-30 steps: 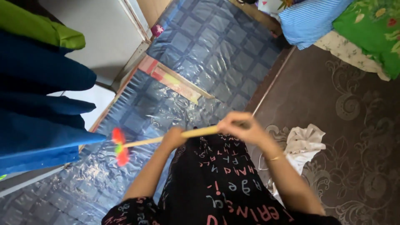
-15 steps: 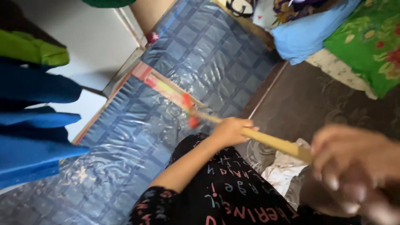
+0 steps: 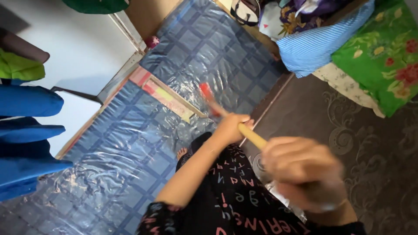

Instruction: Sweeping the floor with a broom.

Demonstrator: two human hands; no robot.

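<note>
Yellow wooden stick point(image 3: 250, 135) now angled up-right across lap; red tip point(image 3: 204, 90) swung from left side to over blue plastic-covered mat point(image 3: 130, 143). Left hand point(image 3: 230, 126) fingers wrapped mid-stick; right hand point(image 3: 300, 167) blurred, closed on near end. Pink-yellow flat strip point(image 3: 167, 96) lies on mat beyond tip.

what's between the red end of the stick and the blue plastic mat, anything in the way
Nothing visible. Both hands, left hand and right hand, grip the stick; its red end is over bare blue mat. The striped board lies just beside it.
</note>
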